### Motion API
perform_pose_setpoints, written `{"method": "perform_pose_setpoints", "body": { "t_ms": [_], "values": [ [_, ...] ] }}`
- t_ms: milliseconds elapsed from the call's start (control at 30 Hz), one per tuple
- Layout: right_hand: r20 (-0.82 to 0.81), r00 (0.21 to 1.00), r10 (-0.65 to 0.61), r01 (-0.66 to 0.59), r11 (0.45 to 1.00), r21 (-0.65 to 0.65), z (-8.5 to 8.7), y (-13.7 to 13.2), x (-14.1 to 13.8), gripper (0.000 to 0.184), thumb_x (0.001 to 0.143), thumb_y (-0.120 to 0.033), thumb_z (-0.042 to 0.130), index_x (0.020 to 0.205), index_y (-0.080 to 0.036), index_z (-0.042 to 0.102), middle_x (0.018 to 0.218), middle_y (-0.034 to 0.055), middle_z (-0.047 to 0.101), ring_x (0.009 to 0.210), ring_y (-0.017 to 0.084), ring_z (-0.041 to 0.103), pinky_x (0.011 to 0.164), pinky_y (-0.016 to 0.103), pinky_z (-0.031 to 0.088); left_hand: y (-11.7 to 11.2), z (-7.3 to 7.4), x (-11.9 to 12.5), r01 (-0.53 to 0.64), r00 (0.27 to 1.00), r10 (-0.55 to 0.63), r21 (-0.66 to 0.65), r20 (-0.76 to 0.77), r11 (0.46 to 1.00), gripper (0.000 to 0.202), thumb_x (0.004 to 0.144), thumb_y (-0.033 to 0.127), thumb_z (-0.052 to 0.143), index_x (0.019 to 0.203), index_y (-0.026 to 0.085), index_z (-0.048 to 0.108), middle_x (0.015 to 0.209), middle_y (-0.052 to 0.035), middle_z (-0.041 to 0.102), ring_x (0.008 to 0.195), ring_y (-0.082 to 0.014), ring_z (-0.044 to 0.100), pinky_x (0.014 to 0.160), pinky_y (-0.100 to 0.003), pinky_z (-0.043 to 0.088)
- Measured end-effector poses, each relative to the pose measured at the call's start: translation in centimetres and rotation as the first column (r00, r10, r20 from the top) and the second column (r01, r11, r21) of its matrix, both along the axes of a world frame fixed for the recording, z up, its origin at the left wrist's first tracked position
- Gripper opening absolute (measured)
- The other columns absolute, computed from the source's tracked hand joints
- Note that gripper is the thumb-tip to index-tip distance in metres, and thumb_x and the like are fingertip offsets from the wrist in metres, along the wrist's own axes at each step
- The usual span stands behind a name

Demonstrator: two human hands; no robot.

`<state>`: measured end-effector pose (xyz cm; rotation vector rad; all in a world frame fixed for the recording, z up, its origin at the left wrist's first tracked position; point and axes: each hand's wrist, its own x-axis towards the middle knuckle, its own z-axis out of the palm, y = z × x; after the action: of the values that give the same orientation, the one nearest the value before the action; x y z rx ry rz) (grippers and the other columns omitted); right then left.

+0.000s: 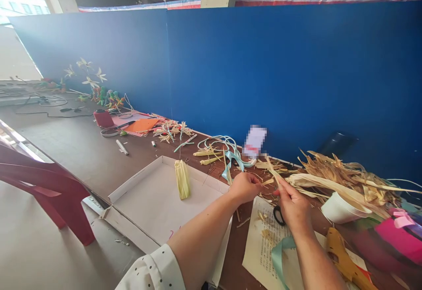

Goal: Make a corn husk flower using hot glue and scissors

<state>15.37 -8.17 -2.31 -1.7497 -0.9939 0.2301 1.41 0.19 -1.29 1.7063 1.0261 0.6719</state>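
Over the right part of the table, my left hand (244, 187) is closed in a pinch, its fingertips at a thin pale strand that runs toward my other hand. Fingers of my right hand (294, 206) are closed around a dry corn husk strip (273, 169) that points up and away. Black scissor handles (278, 215) show beside that hand, on a printed sheet (260, 241) with husk scraps. A pale blue ribbon (278, 259) curls near my right wrist. Left of my hands, a bundle of yellow-green husk (182, 180) on a wire lies in a white box lid (135, 202).
Dry corn husks (343, 171) pile up at the right, behind a tipped white cup (344, 208). A yellow glue gun (346, 261) lies near my right forearm. A blue partition (263, 74) borders the table's back. A red chair (42, 184) stands at left.
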Motion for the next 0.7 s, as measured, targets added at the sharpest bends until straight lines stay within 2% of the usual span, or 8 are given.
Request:
{"method": "perform_pose_setpoints", "body": {
  "t_ms": [67, 167, 267, 367, 500, 567, 633, 700],
  "values": [
    [-0.232, 0.972, 0.038, -0.017, 0.995, 0.094, 0.3, -0.2, -0.1, 0.055, 0.074, -0.049, 0.059, 0.124, -0.027, 0.058, 0.073, 0.0017, 0.063, 0.045, 0.011, 0.037, 0.043, 0.026, 0.028, 0.1, 0.2, -0.2, -0.009, 0.999, 0.009, -0.011, -0.043, 1.000, 0.014, 0.064, 0.026, 0.057, 0.068, 0.016, 0.067, 0.054, 0.0013, 0.055, 0.050, -0.0094, 0.045, 0.049, -0.021, 0.033],
    [-0.505, 0.822, 0.263, -0.227, 0.965, 0.133, 1.1, -0.7, -0.9, 0.066, 0.071, -0.047, 0.066, 0.133, -0.032, 0.047, 0.074, -0.0005, 0.062, 0.043, 0.008, 0.032, 0.039, 0.022, 0.020, 0.1, 0.5, -0.4, -0.026, 0.998, 0.025, -0.027, -0.051, 0.999, 0.016, 0.066, 0.028, 0.056, 0.069, 0.016, 0.067, 0.054, 0.0016, 0.054, 0.050, -0.0094, 0.045, 0.049, -0.021, 0.033],
    [-0.580, 0.723, 0.375, -0.436, 0.899, 0.038, 1.7, -1.0, -1.8, 0.061, 0.071, -0.046, 0.067, 0.127, -0.029, 0.052, 0.069, -0.0010, 0.059, 0.042, 0.006, 0.030, 0.037, 0.020, 0.015, -0.2, 0.7, -0.5, -0.012, 1.000, 0.012, -0.004, -0.004, 1.000, 0.017, 0.067, 0.029, 0.056, 0.069, 0.016, 0.066, 0.057, 0.0015, 0.055, 0.053, -0.0091, 0.046, 0.050, -0.020, 0.033],
    [-0.538, 0.741, 0.402, -0.472, 0.881, 0.008, 1.1, -0.8, -1.7, 0.052, 0.071, -0.047, 0.066, 0.118, -0.027, 0.060, 0.065, -0.0022, 0.055, 0.040, 0.004, 0.026, 0.036, 0.019, 0.013, -0.4, 0.7, -0.4, 0.034, 0.999, -0.034, 0.018, 0.035, 0.999, 0.019, 0.070, 0.030, 0.054, 0.072, 0.015, 0.065, 0.060, 0.0012, 0.057, 0.054, -0.0085, 0.046, 0.050, -0.020, 0.033],
    [-0.386, 0.874, 0.295, -0.328, 0.945, -0.020, -0.4, -0.1, 0.1, 0.046, 0.070, -0.051, 0.066, 0.110, -0.028, 0.067, 0.062, -0.0015, 0.055, 0.043, 0.007, 0.034, 0.037, 0.021, 0.022, -0.3, 0.5, -0.3, 0.070, 0.998, -0.070, 0.074, -0.011, 0.995, 0.019, 0.071, 0.029, 0.053, 0.076, 0.015, 0.066, 0.062, 0.0010, 0.058, 0.055, -0.0088, 0.047, 0.051, -0.019, 0.035],
    [-0.325, 0.931, 0.166, -0.168, 0.986, 0.021, -0.8, 0.0, 1.2, 0.048, 0.069, -0.052, 0.065, 0.110, -0.027, 0.067, 0.064, -0.0002, 0.057, 0.043, 0.009, 0.034, 0.036, 0.023, 0.024, -0.3, 0.5, -0.4, 0.102, 0.993, -0.095, 0.104, -0.064, 0.989, 0.020, 0.071, 0.027, 0.052, 0.079, 0.016, 0.067, 0.067, 0.0002, 0.062, 0.058, -0.0097, 0.050, 0.054, -0.020, 0.038],
    [-0.334, 0.943, -0.016, 0.052, 0.994, 0.099, -0.7, -0.2, 2.0, 0.054, 0.068, -0.053, 0.065, 0.114, -0.024, 0.066, 0.069, 0.0016, 0.060, 0.043, 0.009, 0.036, 0.036, 0.023, 0.025, -0.3, 0.6, -0.7, 0.172, 0.979, -0.150, 0.159, -0.141, 0.972, 0.020, 0.071, 0.026, 0.052, 0.080, 0.018, 0.068, 0.072, -0.0005, 0.064, 0.063, -0.0113, 0.053, 0.058, -0.021, 0.041],
    [-0.415, 0.903, -0.111, 0.199, 0.964, 0.177, -0.4, -0.5, 2.4, 0.061, 0.065, -0.052, 0.067, 0.118, -0.022, 0.063, 0.072, 0.0025, 0.061, 0.044, 0.008, 0.037, 0.036, 0.022, 0.025, -0.5, 0.7, -0.9, 0.287, 0.941, -0.229, 0.228, -0.250, 0.930, 0.019, 0.071, 0.026, 0.052, 0.078, 0.020, 0.069, 0.074, -0.0005, 0.066, 0.067, -0.0129, 0.055, 0.061, -0.022, 0.043]
  ]
}}
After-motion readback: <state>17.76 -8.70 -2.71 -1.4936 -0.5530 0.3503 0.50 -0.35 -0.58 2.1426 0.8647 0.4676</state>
